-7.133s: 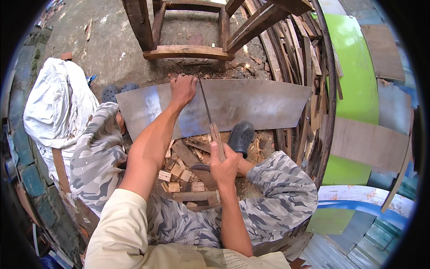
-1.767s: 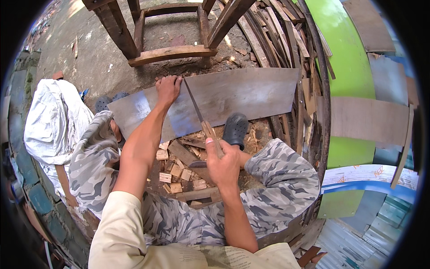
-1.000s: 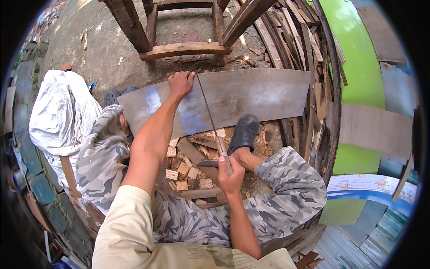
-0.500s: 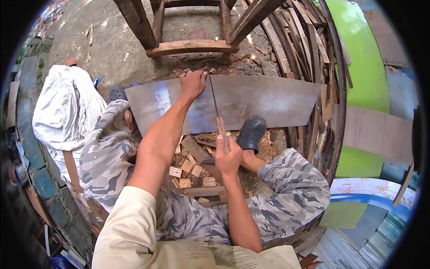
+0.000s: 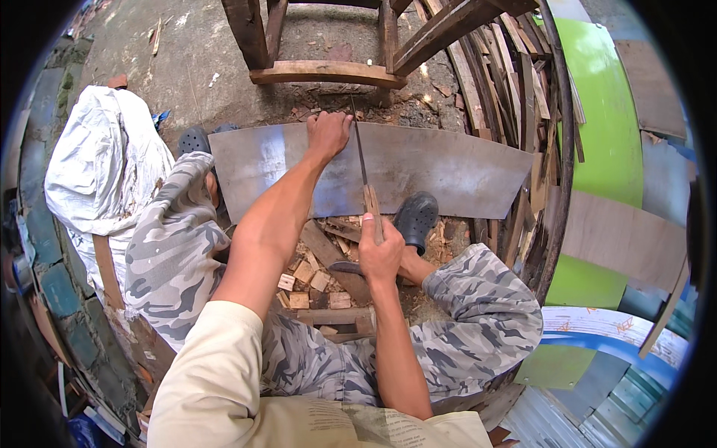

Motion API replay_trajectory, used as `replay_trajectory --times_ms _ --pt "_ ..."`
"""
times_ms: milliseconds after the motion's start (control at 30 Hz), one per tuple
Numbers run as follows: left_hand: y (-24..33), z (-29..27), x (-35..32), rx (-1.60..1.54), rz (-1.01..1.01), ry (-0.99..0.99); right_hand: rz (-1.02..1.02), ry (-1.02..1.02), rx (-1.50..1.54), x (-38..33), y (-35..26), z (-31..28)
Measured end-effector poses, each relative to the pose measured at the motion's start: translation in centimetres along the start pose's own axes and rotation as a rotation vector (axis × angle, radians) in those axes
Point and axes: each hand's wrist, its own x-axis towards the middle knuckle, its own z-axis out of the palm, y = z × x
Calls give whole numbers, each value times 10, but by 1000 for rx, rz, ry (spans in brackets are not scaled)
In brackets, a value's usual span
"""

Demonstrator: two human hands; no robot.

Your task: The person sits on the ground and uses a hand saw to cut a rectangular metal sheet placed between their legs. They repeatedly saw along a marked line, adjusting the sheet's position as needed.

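Bare concrete ground (image 5: 187, 52) lies open at the upper left of the frame. At the top centre the wooden stool frame (image 5: 328, 71) blocks the way just beyond the grey board (image 5: 448, 168), which spans the middle. Stacked wood slats (image 5: 523, 89) crowd the upper right. Offcut blocks (image 5: 314, 284) litter the centre, and a white sack (image 5: 104, 172) fills the left.

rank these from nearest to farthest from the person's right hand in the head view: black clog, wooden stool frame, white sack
1. The black clog, just right of and slightly above the right hand, which grips the saw handle.
2. The wooden stool frame, up at the top, beyond the grey board.
3. The white sack, far off at the left edge, past the left knee.
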Motion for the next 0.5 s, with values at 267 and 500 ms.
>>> replay_trajectory --times_ms 267,500 --pt "-10 9 3 -3 2 65 18 19 15 -69 -8 -40" --pt "-7 13 7 -1 40 42 -84 65 0 8 24 13"
